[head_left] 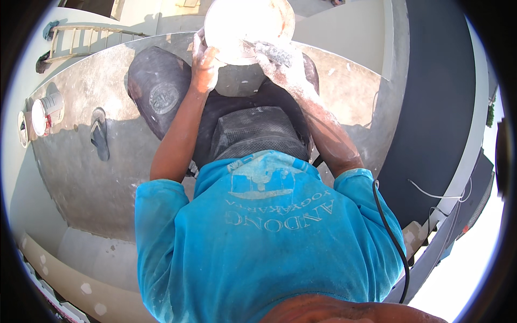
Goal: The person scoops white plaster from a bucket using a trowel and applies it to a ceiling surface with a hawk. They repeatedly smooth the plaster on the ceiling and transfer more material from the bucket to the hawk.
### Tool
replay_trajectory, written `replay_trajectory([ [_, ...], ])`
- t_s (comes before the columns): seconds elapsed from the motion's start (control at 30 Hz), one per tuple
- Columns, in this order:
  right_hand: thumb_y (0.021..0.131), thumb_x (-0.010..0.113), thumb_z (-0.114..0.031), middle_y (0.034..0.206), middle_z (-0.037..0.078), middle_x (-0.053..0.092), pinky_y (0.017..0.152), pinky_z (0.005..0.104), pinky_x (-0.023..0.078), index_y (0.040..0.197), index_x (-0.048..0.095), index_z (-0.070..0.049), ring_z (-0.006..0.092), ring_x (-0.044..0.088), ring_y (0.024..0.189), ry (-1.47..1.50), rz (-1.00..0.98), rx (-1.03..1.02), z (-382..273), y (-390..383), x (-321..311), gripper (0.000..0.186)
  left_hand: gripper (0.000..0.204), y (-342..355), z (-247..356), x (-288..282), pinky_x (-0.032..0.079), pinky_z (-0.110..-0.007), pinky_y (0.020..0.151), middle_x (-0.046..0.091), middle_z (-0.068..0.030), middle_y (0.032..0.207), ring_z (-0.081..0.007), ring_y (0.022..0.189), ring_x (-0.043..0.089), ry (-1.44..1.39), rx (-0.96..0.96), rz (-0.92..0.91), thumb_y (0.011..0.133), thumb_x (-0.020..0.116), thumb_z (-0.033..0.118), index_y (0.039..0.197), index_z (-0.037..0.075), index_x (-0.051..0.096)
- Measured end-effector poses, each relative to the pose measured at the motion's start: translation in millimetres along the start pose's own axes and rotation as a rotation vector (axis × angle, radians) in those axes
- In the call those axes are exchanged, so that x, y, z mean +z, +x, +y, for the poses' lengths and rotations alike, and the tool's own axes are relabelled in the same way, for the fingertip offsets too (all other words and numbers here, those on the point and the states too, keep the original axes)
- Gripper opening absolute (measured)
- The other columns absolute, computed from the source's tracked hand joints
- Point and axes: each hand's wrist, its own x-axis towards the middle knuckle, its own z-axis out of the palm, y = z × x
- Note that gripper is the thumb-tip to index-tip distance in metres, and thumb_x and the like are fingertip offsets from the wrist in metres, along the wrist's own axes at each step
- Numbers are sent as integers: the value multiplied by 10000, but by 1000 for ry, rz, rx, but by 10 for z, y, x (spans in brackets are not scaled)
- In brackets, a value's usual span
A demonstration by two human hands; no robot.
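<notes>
Up at the top edge, between the knees, sits the round white container [231, 27], its mouth turned up toward the wearer, its far rim cut off by the frame and its inside washed out by glare; the circle shows no clear long axis. Across its near right side comes a slim, smeared tool [274, 53], and its long axis runs from the right hand leftward and slightly up, thin tip over the container's mouth; the exact shape of that tip is lost in the brightness. The right hand [289, 69], coated in white, is closed around the tool, knuckles up, its forearm slanting up and inward. Over on the other side, the left hand [204, 67] grips the container's left edge, thumb on the near face, fingers up along the side, that forearm rising toward the middle too. Dark, dusty trousers [159, 89] spread either side, a blue shirt [258, 237] fills the foreground, and out left on the grey concrete [102, 185] we have a sandal [99, 134], a white bucket [39, 117] and a ladder [81, 43].
</notes>
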Motion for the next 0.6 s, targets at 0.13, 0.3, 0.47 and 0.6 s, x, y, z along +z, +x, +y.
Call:
replay_trajectory([
  [0.13,768,721,-37,930,97,706,809,308,531,971,703,-32,210,674,894,54,25,223,-75,70,-85,204,550,10,-30,0,529,-254,680,545,-90,1094,-139,907,601,22,-9,22,888,593,278,1301,18,340],
  [0.3,778,692,5,962,106,701,795,310,539,999,690,-21,204,671,897,2,-33,92,60,5,-29,222,551,14,-42,-50,532,-260,698,544,-96,1090,-145,938,600,2,-45,30,882,594,283,1301,27,344],
  [0.47,794,693,0,976,97,703,815,290,532,1021,681,-16,174,661,935,32,-20,95,114,-28,-38,228,556,16,-34,-22,539,-265,710,546,-95,1087,-149,935,603,-74,-48,11,873,602,283,1294,24,348],
  [0.6,795,684,-50,919,83,682,753,290,537,1027,679,-56,197,658,863,10,33,21,163,-20,-33,233,570,25,-43,-61,546,-277,726,538,-105,1102,-156,956,597,-18,-48,-22,870,609,291,1296,14,350],
])
